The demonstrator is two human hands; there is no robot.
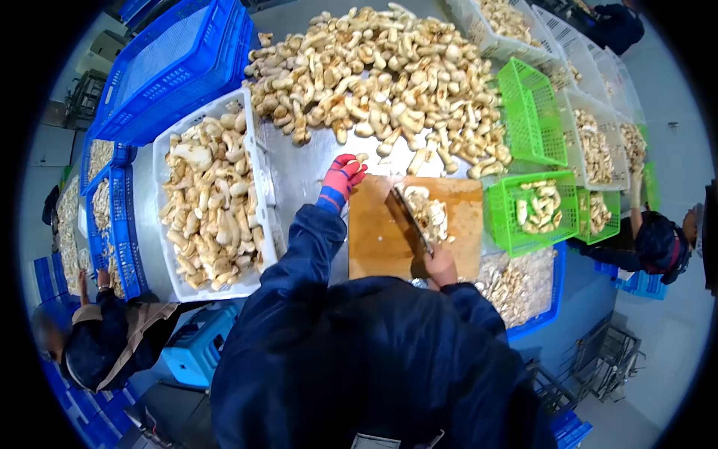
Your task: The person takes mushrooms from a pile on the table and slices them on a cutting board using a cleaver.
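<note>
Head cam: L hand point(343, 178) pinching mushroom point(362, 158), R hand point(441, 264) gripping knife point(413, 218); white crate point(261, 183), green bskt point(496, 217) w/ mushrooms point(213, 198).

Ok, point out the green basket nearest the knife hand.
The green basket beside the cutting board, holding mushroom pieces; other green baskets sit farther from the right hand.

The left grip point(343, 176) wears a pinkish-red and blue glove point(339, 181) below a navy sleeve point(303, 243). Beyond it, cream mushrooms point(381, 82) blotched tan and brown cover a silvery table point(295, 168). The knife point(413, 221) in the right grip point(442, 265) looks dark, the board point(374, 239) beneath orange-brown; rightward, a lattice basket point(496, 212) is bright green.
</note>
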